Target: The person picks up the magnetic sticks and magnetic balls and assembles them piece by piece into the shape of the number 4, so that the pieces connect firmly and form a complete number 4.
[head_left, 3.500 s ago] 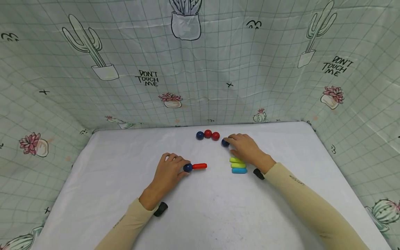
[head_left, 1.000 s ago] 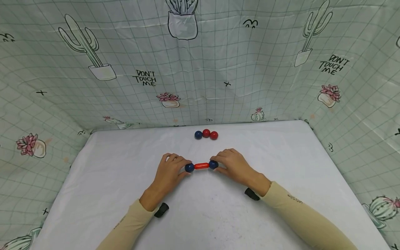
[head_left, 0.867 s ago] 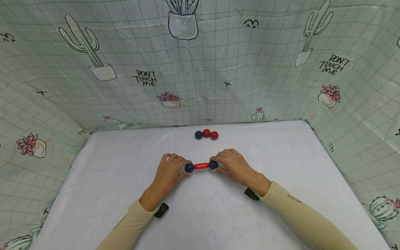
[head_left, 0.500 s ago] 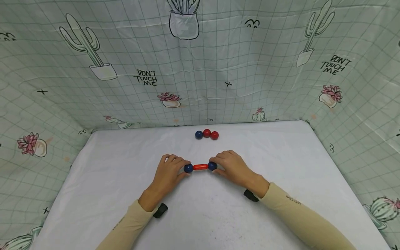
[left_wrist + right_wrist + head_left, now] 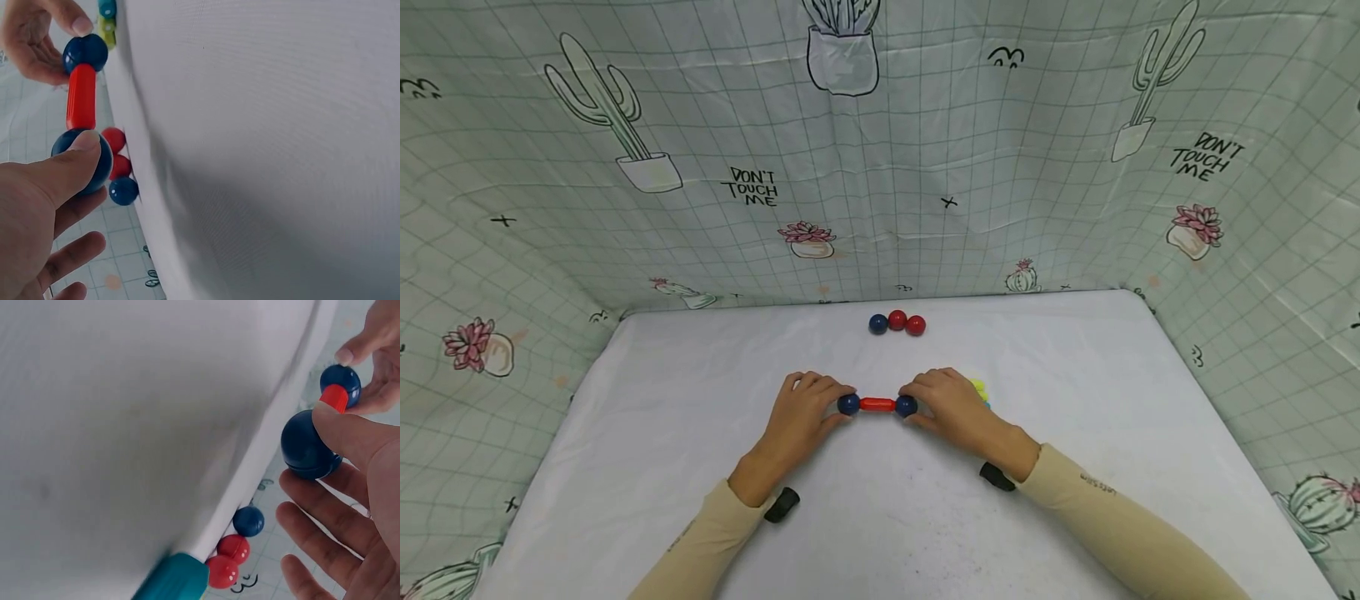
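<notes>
At the fingertips, we list: left hand [image 5: 797,417] pinching a blue left ball [image 5: 848,404]; right hand [image 5: 955,408] pinching a blue right ball [image 5: 906,406]; red rod [image 5: 877,404] bridging both, over the white table [image 5: 880,517]. The right ball now caps the rod end that stood free seconds ago; we judge both ends joined. Outermost, the backdrop [image 5: 880,142] reads "DON'T TOUCH ME" twice; sleeve lettering [image 5: 1097,483], too small.

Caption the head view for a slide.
Left hand and right hand pinch blue balls at both ends of a red rod.
</notes>
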`<state>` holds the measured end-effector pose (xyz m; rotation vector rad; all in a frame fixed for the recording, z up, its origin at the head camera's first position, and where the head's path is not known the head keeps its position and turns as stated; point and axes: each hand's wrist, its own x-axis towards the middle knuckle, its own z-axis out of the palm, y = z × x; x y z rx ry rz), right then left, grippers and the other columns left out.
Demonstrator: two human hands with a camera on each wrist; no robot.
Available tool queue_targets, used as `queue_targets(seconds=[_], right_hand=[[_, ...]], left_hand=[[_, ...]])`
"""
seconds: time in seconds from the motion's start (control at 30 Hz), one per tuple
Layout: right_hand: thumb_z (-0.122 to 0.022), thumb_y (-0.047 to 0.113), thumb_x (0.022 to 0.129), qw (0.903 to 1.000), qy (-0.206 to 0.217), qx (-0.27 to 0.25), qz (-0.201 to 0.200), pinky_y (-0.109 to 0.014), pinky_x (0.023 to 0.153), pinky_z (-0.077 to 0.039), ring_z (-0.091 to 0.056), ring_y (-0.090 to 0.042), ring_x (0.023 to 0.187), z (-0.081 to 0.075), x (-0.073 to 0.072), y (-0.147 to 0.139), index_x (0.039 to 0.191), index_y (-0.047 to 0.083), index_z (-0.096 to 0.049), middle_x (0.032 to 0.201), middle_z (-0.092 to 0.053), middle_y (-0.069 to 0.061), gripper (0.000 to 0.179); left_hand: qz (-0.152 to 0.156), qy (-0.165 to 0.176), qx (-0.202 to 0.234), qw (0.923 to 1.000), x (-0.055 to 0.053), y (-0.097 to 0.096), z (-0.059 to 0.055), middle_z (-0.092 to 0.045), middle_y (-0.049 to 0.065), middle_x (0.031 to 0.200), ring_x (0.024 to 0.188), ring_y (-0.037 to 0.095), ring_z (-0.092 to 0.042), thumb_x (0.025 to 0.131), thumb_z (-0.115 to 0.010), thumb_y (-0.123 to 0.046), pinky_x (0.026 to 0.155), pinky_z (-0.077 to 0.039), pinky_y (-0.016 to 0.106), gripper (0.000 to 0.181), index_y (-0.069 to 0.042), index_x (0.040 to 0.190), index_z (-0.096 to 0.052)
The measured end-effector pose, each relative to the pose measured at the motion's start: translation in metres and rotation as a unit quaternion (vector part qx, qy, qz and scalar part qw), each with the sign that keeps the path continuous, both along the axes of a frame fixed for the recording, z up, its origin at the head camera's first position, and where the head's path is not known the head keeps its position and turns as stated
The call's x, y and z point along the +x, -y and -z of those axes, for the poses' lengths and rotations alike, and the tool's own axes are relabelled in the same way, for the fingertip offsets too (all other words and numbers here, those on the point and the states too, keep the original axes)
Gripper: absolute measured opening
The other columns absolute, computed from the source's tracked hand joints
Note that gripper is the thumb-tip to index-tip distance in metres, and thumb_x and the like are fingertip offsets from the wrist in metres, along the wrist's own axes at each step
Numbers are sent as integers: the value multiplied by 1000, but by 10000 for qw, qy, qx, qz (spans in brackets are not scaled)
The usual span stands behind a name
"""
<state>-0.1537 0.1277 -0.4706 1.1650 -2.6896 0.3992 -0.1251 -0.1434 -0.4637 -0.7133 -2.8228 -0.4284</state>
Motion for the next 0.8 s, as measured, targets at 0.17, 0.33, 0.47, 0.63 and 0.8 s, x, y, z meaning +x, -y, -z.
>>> queue_targets(seconds=[0.17,0.33,0.47,0.63,0.8], right_hand=[[-90,29,87,9998,187,93,60,-42,98,-53,-70,-22,105,2,6,6,117,10,-77,106,-76,-1,38],[-89,31,88,9994,270,201,79,-42,96,-53,-69,-22,103,5,11,12,119,11,-76,105,-75,-2,39],[-89,30,87,9992,276,239,159,-41,95,-53,-68,-22,100,6,15,17,116,12,-76,103,-74,-2,37],[-89,32,87,9987,382,267,226,-41,93,-53,-67,-22,98,5,20,23,115,11,-76,102,-75,-3,37],[-89,36,88,9982,432,328,271,-41,93,-53,-67,-21,98,4,26,28,115,11,-76,102,-75,-2,39]], left_hand=[[66,118,184,9997,-1,4,1,-77,2,114,111,26,-64,86,-89,-19,106,-44,55,38,-16,123,-78],[70,209,179,9996,-3,6,3,-76,3,116,111,27,-64,88,-87,-17,106,-44,55,39,-15,125,-77],[67,239,213,9995,-5,6,4,-76,3,117,111,27,-64,89,-86,-17,105,-45,55,38,-15,126,-77],[65,326,244,9991,-6,6,3,-77,4,118,112,27,-64,90,-86,-17,106,-44,54,39,-14,127,-76],[-14,439,306,9986,-8,5,4,-78,6,120,112,27,-63,89,-86,-16,108,-43,53,38,-11,126,-76]])
